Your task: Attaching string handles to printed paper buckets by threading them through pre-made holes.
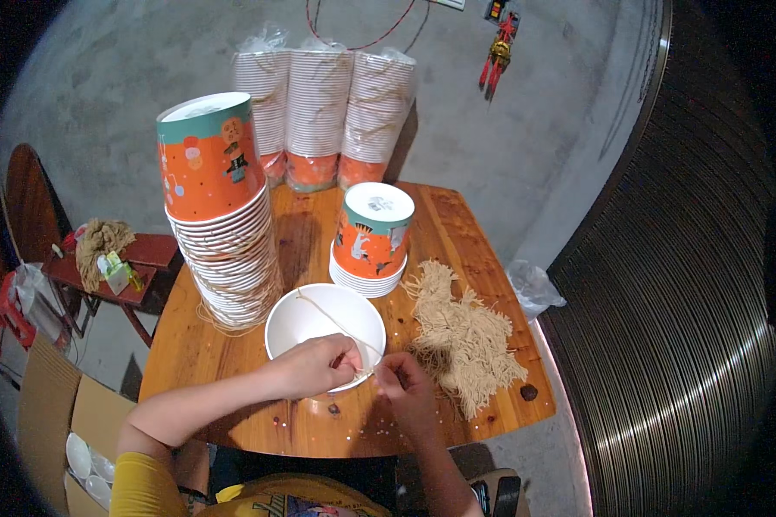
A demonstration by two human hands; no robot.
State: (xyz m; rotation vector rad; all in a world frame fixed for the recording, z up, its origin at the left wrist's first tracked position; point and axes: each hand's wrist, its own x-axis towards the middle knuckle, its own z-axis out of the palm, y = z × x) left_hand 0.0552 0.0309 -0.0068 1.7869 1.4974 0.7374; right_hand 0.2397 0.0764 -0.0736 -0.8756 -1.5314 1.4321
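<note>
An open white paper cup (319, 323) stands upright on the wooden table (224, 370) in front of me. A thin beige string (332, 323) runs across its mouth down to the near rim. My left hand (314, 366) pinches the string at the cup's near rim. My right hand (405, 388) is just right of the rim, fingers closed on the same string end. A loose heap of beige strings (461, 332) lies to the right of my right hand.
A tall stack of upturned orange cups (220, 215) leans at the left, a short stack (370, 237) behind the cup, three wrapped sleeves of cups (319, 112) at the back. A red stool (121, 267) with a string bundle and a cardboard box (77, 422) stand at left.
</note>
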